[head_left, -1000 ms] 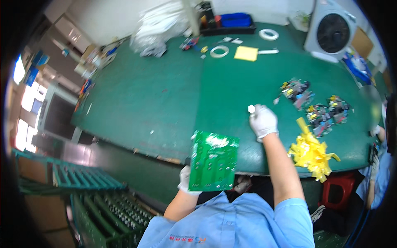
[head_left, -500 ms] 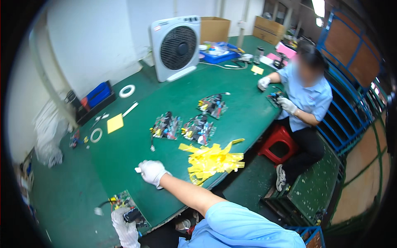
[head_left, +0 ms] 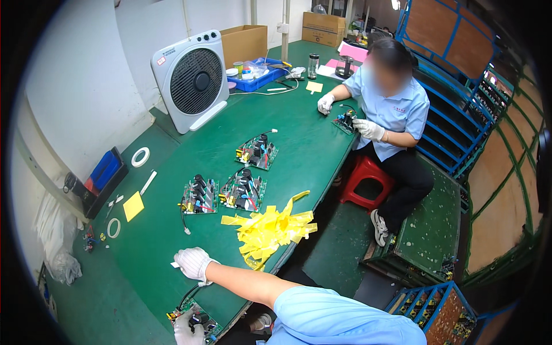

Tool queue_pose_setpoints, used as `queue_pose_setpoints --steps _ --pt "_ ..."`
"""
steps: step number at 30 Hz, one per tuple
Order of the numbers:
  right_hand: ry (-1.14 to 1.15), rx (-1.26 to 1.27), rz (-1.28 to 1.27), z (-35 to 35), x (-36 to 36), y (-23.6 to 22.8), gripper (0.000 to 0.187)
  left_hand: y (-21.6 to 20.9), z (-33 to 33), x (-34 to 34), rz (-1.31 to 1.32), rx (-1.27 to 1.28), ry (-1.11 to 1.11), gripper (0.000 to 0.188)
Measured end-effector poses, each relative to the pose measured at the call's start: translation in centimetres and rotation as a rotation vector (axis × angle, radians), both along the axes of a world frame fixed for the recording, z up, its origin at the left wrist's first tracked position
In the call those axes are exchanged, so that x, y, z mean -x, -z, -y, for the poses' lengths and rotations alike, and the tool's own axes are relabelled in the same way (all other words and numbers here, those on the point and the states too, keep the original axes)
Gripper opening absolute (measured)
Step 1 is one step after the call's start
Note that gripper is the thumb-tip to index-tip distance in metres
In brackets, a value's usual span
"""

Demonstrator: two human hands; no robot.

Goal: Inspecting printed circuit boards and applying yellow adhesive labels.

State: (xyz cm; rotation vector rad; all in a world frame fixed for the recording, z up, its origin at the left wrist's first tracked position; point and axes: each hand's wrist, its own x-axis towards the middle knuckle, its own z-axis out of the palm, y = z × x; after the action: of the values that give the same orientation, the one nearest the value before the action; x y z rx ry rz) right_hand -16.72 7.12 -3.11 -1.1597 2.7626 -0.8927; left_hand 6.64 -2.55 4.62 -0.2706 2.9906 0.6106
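My left hand (head_left: 188, 329), in a white glove, grips a green circuit board (head_left: 208, 322) by the table's near edge. The board carries dark and yellow parts. Its black cable (head_left: 187, 294) runs up to a white plug just below my right hand (head_left: 194, 264). That hand, gloved too, is closed, with a small white piece (head_left: 175, 265) at its fingertips; I cannot tell what the piece is. Beyond it lie three similar boards (head_left: 199, 195) with cables. A pile of yellow tape strips (head_left: 270, 230) lies right of my right hand.
A box fan (head_left: 192, 80) and a blue tray (head_left: 256, 82) stand at the back. White tape rings (head_left: 114, 228), a yellow pad (head_left: 133, 206) and a dark bin (head_left: 107, 178) are at the left. Across the table's right side, a co-worker (head_left: 391, 103) on a red stool (head_left: 368, 181) handles another board (head_left: 345, 122).
My view has shifted, so the table's contents appear further left. The held board's cable, which pointed left, now reaches up toward my right hand. The white piece stays at my right fingertips.
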Motion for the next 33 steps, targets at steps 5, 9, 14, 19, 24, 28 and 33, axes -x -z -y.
queue_pose_setpoints --steps 5,9,14,19,24,28,33 --pt "-0.004 0.035 0.027 -0.1 -0.1 -0.1 0.013 -1.5 2.4 -0.6 -0.166 -0.479 -0.368 0.041" --pt "0.010 0.030 0.033 -0.2 -0.1 -0.2 0.013 0.9 4.9 -0.5 -0.415 -0.445 -0.764 0.034" --pt "0.004 0.043 0.039 -0.2 -0.1 -0.1 0.014 8.3 8.0 -0.7 -0.595 0.710 -0.525 0.029" --pt "0.005 0.023 0.020 -0.1 -0.2 0.0 0.014 10.8 9.5 -1.4 -0.637 0.725 -0.455 0.029" --pt "-0.008 0.019 0.041 -0.2 -0.2 -0.2 0.014 10.1 8.8 -1.2 -0.673 0.660 -0.455 0.026" --pt "-0.013 0.016 0.028 -0.3 -0.3 -0.4 0.013 10.0 8.9 -1.4 -0.655 0.623 -0.449 0.026" --pt "-0.003 0.022 0.030 -0.2 -0.3 -0.3 0.013 10.7 9.5 -1.4 -0.700 0.706 -0.400 0.025"
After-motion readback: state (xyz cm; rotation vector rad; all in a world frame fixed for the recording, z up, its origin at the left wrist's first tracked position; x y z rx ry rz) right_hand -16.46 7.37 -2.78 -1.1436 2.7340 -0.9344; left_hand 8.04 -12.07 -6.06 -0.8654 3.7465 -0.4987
